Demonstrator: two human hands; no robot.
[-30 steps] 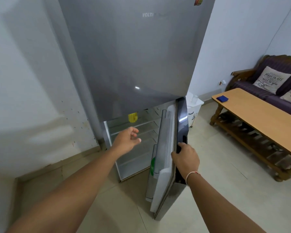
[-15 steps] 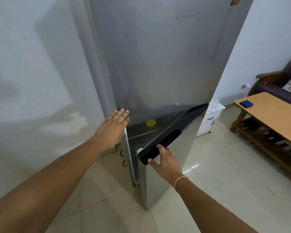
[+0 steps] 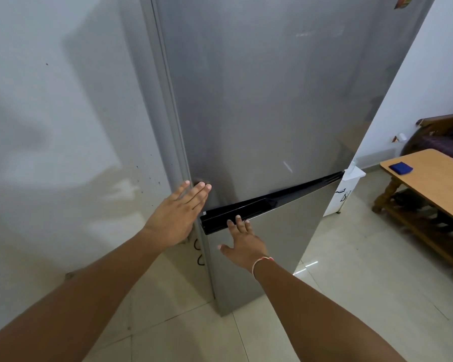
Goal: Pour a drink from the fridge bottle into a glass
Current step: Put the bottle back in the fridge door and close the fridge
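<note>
A tall grey fridge [image 3: 259, 100] fills the middle of the head view. Its lower door [image 3: 280, 231] is closed, with a black handle strip [image 3: 272, 202] along the top edge. My left hand [image 3: 179, 212] lies flat, fingers straight, against the fridge's left front corner at the level of the seam between the doors. My right hand [image 3: 242, 239] presses flat on the lower door, fingertips at the black strip. No bottle or glass is in sight.
A white wall [image 3: 63, 126] stands close on the left. A wooden coffee table [image 3: 429, 178] with a blue item [image 3: 400, 167] is at the right, a dark sofa [image 3: 439, 142] behind it. A small white cabinet [image 3: 345, 189] stands beside the fridge. Tiled floor lies below.
The lower fridge door swung from wide open to closed. My right hand let go of the door edge and now lies flat on it. My left hand moved onto the fridge corner.
</note>
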